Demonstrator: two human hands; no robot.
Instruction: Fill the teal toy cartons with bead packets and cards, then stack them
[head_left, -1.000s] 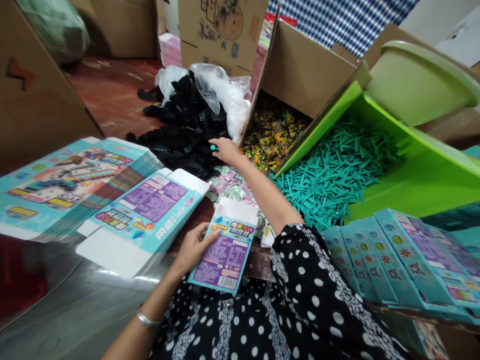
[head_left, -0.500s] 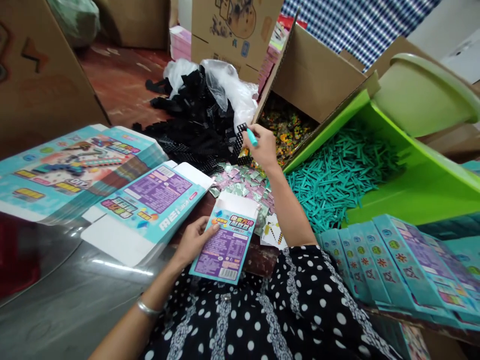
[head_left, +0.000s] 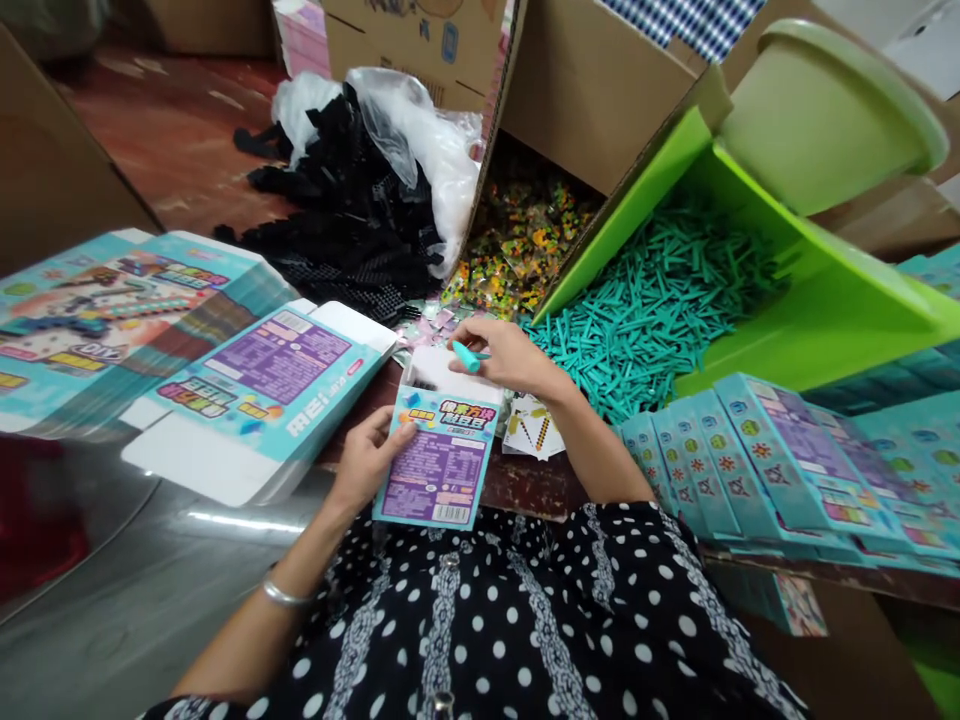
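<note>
Left hand [head_left: 365, 462] gripping small teal box [head_left: 441, 462] by left edge, box upright at tabletop [head_left: 525, 485] edge. Right hand [head_left: 504, 357] at open top flap, pinching teal stick [head_left: 468, 356]. Black grid piece [head_left: 424, 384] at box mouth. Teal stick pile [head_left: 660, 310] just right.

The small box [head_left: 439, 465] lies in front of the person, held at its left edge by the left hand [head_left: 367, 462]; the right hand [head_left: 504, 358] is at its far, open end, gripping a stick [head_left: 468, 356] and perhaps a flat grid piece. Left lie flattened cartons [head_left: 150, 330]; right, a row of filled boxes [head_left: 765, 465]. Behind are the grid-piece pile [head_left: 345, 225], the bead carton [head_left: 525, 235] and the stick heap [head_left: 652, 310].
</note>
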